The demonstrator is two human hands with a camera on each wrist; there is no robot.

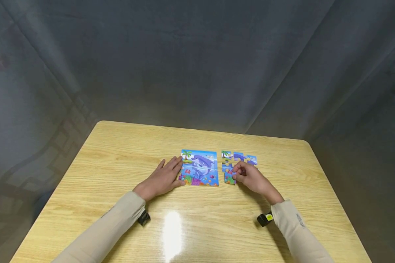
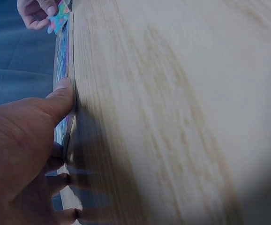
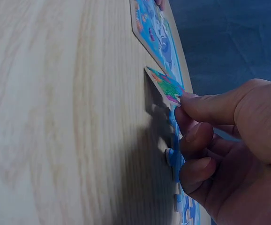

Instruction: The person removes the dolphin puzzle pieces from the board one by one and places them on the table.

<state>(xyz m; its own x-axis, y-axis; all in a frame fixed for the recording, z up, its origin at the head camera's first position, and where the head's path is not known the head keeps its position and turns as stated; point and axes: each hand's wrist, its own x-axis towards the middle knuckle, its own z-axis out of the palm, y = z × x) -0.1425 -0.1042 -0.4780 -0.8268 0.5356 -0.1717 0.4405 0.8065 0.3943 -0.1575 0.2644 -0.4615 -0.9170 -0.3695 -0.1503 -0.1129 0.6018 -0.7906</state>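
Note:
A colourful puzzle piece (image 3: 166, 86) with green and pink coral is tilted up from the table, pinched between the thumb and forefinger of my right hand (image 1: 250, 178). In the head view that piece (image 1: 229, 178) lies at the near left of a group of puzzle pieces (image 1: 238, 156). To the left is the dolphin puzzle board (image 1: 204, 168), flat on the table. My left hand (image 1: 164, 178) rests along its left edge, fingers spread and mostly straight, with the thumb (image 2: 63, 93) on the near corner.
The light wooden table (image 1: 118, 153) carries the board and pieces near its middle. A grey curtain (image 1: 191, 65) hangs behind the table's far edge. Several pieces are partly hidden under the right hand.

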